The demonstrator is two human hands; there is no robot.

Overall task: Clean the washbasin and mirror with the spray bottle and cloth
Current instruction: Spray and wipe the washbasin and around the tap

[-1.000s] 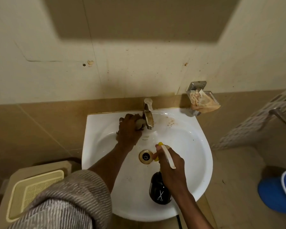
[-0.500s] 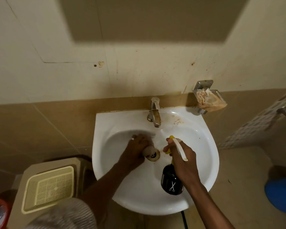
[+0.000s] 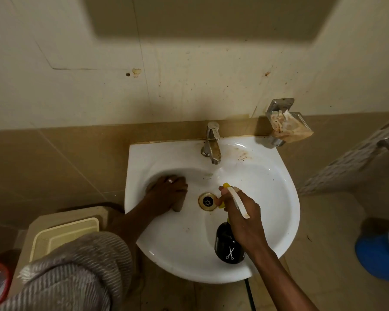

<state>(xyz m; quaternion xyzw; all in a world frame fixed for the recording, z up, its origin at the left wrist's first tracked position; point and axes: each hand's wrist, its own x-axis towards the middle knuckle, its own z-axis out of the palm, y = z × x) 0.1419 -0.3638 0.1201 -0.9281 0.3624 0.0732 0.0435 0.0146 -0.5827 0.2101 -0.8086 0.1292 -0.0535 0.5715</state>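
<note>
Basin (image 3: 279,198): white, stained brown near the tap (image 3: 212,145). Left hand (image 3: 166,195) is pressing a cloth (image 3: 178,204), mostly hidden beneath it, against the bowl's left slope. Right hand (image 3: 243,212) is clenching the bottle (image 3: 226,245) neck above the drain (image 3: 207,201), a finger resting on the trigger. Soap dish (image 3: 288,127) is hanging on the wall, upper right.

A single head-worn wide-angle view looks steeply down from close above the washbasin (image 3: 279,198), facing the tiled wall (image 3: 189,75) behind it; the frame's edges bend, probably from lens distortion.
</note>
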